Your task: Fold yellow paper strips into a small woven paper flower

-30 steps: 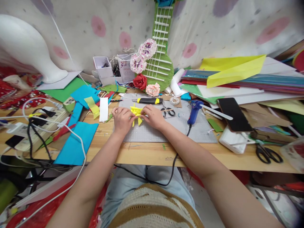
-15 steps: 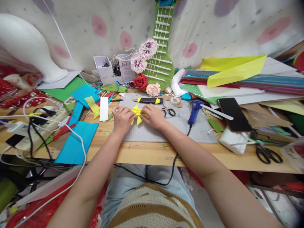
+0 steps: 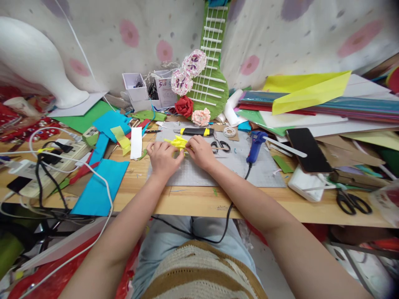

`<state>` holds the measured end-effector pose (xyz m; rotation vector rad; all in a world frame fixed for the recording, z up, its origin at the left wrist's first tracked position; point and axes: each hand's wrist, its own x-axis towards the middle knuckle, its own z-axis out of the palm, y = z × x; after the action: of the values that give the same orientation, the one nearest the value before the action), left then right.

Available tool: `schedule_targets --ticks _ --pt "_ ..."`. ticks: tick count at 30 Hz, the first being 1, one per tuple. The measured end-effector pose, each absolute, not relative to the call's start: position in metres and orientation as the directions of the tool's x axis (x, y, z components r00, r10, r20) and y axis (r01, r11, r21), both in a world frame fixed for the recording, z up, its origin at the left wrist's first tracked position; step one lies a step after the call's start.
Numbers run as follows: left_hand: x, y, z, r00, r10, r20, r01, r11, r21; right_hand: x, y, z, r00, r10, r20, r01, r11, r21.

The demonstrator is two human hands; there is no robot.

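A small yellow folded-paper piece [image 3: 178, 143] with pointed strips sits above the grey cutting mat [image 3: 237, 170] in the middle of the wooden table. My left hand [image 3: 162, 158] pinches its left side with curled fingers. My right hand [image 3: 201, 152] grips its right side, fingers closed on it. Both hands rest low over the mat, almost touching each other.
Behind the hands lie a yellow-black utility knife [image 3: 193, 131], small scissors [image 3: 220, 146], a tape roll [image 3: 229, 132] and a blue glue gun [image 3: 254, 145] with its cord. A black phone [image 3: 307, 150] and black scissors [image 3: 353, 202] lie right. Blue paper [image 3: 99, 185] and a power strip [image 3: 46, 166] lie left.
The yellow paper piece has been turned and lifted slightly toward the far side, its points now bunched flatter. My left hand shifted a little right, closing the gap to my right hand.
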<state>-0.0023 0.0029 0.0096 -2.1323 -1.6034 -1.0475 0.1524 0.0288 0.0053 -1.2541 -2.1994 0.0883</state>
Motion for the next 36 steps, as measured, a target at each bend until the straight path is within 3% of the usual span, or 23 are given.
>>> schedule_targets --ticks 9,25,29,33,36 --pt "0.006 0.006 0.002 0.016 0.774 0.633 0.915 -0.266 0.302 0.145 0.029 -0.001 -0.32 0.819 0.476 0.76 0.522 -0.387" --pt "0.006 0.008 -0.003 0.144 0.777 0.613 0.951 -0.279 0.13 0.148 0.03 0.0 -0.297 0.853 0.429 0.774 0.478 -0.415" --pt "0.003 0.005 0.004 0.176 0.762 0.624 0.914 -0.362 0.184 0.15 0.032 0.0 -0.342 0.841 0.42 0.765 0.508 -0.395" --pt "-0.011 0.008 0.009 0.096 0.74 0.666 0.897 -0.354 0.263 0.153 0.033 0.002 -0.412 0.818 0.402 0.756 0.553 -0.351" --pt "-0.023 0.012 0.009 0.144 0.756 0.639 0.887 -0.385 0.255 0.154 0.034 0.004 -0.44 0.808 0.391 0.755 0.569 -0.326"
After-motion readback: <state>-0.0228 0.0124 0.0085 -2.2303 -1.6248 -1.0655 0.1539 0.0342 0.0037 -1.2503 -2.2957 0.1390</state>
